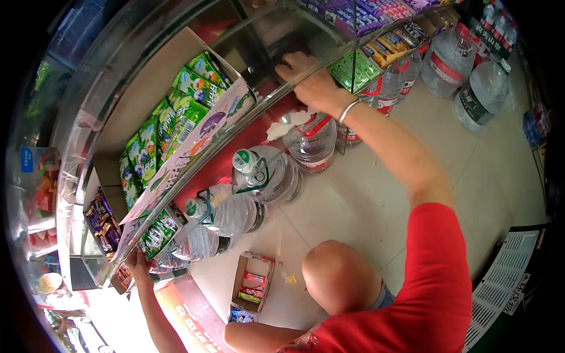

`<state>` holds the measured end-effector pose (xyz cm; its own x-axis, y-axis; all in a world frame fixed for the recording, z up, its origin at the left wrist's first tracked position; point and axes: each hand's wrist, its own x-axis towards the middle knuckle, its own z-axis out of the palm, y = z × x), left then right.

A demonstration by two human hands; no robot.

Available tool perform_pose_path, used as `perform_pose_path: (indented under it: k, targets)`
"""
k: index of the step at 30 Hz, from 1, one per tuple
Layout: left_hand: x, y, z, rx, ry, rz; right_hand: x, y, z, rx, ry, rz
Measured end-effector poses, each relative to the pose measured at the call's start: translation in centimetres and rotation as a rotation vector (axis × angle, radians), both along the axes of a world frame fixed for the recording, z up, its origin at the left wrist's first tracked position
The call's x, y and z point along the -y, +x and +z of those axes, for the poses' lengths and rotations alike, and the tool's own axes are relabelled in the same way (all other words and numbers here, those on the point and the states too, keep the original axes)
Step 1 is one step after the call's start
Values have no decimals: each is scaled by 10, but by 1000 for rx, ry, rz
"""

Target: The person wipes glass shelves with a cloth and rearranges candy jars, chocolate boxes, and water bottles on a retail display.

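Note:
My right hand (309, 82), with a metal bangle on the wrist, reaches up and grips the front edge of a long glass shelf (268, 100) at its far end. My left hand (139, 263) holds the same shelf's edge at its near end, low on the left. On the shelf lies an open cardboard display box (220, 120) filled with several green snack packets (176, 117). A red surface shows below the glass.
Large clear water jugs (268, 173) lie under the shelf on the tiled floor, and more jugs (450, 59) stand at the upper right. A small open carton of sweets (253, 282) sits by my bare knee (335, 273). Green gum packs (353, 69) fill the adjoining shelf.

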<state>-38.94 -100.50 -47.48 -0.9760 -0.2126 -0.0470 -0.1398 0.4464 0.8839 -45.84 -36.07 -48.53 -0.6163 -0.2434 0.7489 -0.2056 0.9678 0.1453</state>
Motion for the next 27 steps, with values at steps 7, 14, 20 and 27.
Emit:
perform_pose_path:
  k: [7,14,20,27]
  targets:
    - [2,3,-11,-67,27,69,44,-27,25,-285,122,180]
    - [8,9,-17,-82,-75,58,0,-34,27,-212,99,-65]
    - [-1,8,-20,-131,-21,40,9,-14,1,147,-82,-170]
    - [-5,13,-16,-147,-1,2,27,9,-2,-189,-194,129]
